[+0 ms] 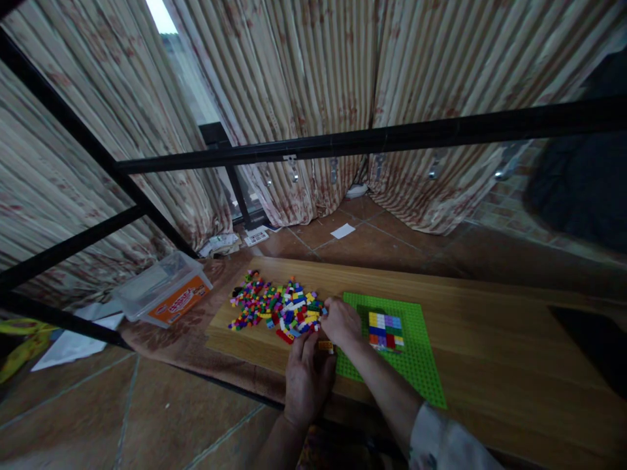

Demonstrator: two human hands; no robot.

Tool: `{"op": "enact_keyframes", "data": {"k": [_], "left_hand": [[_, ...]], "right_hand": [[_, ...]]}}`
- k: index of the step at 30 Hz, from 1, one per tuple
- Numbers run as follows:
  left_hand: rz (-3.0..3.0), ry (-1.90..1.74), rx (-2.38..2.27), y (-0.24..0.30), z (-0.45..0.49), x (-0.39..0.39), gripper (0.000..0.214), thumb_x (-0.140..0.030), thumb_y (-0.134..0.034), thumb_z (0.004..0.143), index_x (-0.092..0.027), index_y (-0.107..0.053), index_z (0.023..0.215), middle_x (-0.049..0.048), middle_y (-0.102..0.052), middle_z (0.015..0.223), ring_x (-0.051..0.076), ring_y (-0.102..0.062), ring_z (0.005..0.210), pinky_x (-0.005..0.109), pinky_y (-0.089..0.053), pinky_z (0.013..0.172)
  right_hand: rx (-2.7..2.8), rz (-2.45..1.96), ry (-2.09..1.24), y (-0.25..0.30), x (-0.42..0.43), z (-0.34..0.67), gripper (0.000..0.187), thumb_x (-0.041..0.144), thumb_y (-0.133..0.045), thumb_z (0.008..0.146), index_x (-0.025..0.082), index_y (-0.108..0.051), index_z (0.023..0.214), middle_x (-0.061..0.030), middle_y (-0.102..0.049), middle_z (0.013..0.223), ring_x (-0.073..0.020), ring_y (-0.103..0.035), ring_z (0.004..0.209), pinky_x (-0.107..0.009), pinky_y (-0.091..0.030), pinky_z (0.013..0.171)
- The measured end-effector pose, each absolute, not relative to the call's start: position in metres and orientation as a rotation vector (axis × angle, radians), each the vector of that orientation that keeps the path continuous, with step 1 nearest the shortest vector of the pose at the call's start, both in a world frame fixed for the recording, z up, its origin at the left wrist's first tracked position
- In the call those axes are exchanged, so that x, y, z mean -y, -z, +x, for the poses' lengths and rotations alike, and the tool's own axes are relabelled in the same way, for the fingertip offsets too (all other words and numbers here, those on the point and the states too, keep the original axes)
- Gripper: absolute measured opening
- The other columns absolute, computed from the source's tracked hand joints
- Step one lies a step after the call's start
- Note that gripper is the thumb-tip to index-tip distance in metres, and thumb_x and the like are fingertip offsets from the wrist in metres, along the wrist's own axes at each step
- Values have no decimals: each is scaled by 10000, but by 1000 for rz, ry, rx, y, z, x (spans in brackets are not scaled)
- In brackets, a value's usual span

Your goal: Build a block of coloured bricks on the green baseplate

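Observation:
A heap of small coloured bricks [277,307] lies on the left part of a wooden board [465,307]. Right of it a green baseplate [421,365] carries a small block of yellow, blue, purple, red and orange bricks [385,329]. My right hand [340,321] reaches into the right edge of the heap with its fingers curled down; what they touch is hidden. My left hand [306,375] rests at the board's near edge, fingers together, with a small orange brick [326,346] at its fingertips.
A clear plastic box with an orange label [166,294] stands on the floor to the left. Black metal bars [343,140] cross the view above. Curtains hang behind. Papers lie on the tiled floor. A dark object [588,339] sits at the board's right end.

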State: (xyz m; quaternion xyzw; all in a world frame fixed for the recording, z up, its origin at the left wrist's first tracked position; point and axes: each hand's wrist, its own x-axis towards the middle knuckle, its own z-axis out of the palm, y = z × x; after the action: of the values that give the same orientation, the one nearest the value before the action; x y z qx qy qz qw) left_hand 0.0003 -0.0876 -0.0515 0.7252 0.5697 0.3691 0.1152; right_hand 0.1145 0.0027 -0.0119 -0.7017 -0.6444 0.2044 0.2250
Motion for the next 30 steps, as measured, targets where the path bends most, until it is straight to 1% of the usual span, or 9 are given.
{"op": "enact_keyframes", "data": {"k": [3,10,12,15,18,21,25,28,30], "left_hand": [[2113,-1098,-1645,49,-2,88,448,-239,-611,834,-184,-502,1265,137,-550,1229,254,-556,1164,432,-500,975],[2118,-1127,-1645,46,-5,88,416,-283,-608,849,-180,-521,1243,129,-565,1213,250,-570,1153,421,-512,957],[2127,-1123,-1661,43,-5,89,404,-292,-603,856,-178,-523,1236,132,-559,1215,253,-566,1156,421,-513,954],[2149,-1104,-1655,36,0,92,418,-292,-589,869,-182,-497,1262,133,-551,1220,249,-557,1164,423,-508,964],[2189,-1095,-1591,29,12,97,425,-272,-556,886,-192,-464,1293,130,-553,1231,248,-539,1196,425,-499,985],[2204,-1031,-1532,29,31,102,431,-239,-526,889,-190,-450,1310,134,-553,1246,243,-549,1187,413,-509,979],[2252,-915,-1474,41,57,110,583,-198,-550,843,-177,-372,1398,153,-507,1356,279,-493,1264,459,-480,1022],[2268,-833,-1475,51,71,112,670,-189,-583,798,-137,-352,1426,173,-479,1404,316,-448,1304,507,-435,1061],[2267,-812,-1493,54,78,113,656,-186,-580,789,-109,-382,1410,182,-494,1391,328,-449,1297,529,-400,1082]], "right_hand": [[1716,-1931,-599,11,-1,115,190,160,-583,753,187,-661,924,-111,-729,894,-252,-681,874,-323,-473,720],[1583,-1777,-639,-3,6,125,350,152,-551,779,194,-614,1121,-38,-731,921,-171,-673,873,-275,-480,805],[1506,-1664,-703,-6,13,127,347,159,-542,775,188,-613,1113,-32,-717,890,-161,-667,803,-279,-498,779],[1323,-1435,-887,-5,33,134,323,204,-523,777,185,-613,1087,-27,-675,858,-143,-635,644,-279,-523,645],[1171,-1308,-1038,-1,62,152,288,291,-536,789,211,-624,1051,-23,-647,857,-136,-617,612,-268,-526,569],[1003,-1322,-1079,3,94,184,303,372,-610,754,217,-661,1009,-31,-651,859,-158,-626,688,-269,-536,574],[781,-1457,-1011,14,129,237,360,458,-706,668,205,-713,924,-31,-674,762,-155,-602,610,-273,-523,556],[639,-1546,-986,27,147,268,408,478,-754,621,215,-727,933,-45,-719,855,-172,-637,688,-271,-533,612],[589,-1568,-1006,36,157,281,414,484,-769,604,221,-734,922,-46,-731,907,-183,-654,763,-268,-538,660]]}}
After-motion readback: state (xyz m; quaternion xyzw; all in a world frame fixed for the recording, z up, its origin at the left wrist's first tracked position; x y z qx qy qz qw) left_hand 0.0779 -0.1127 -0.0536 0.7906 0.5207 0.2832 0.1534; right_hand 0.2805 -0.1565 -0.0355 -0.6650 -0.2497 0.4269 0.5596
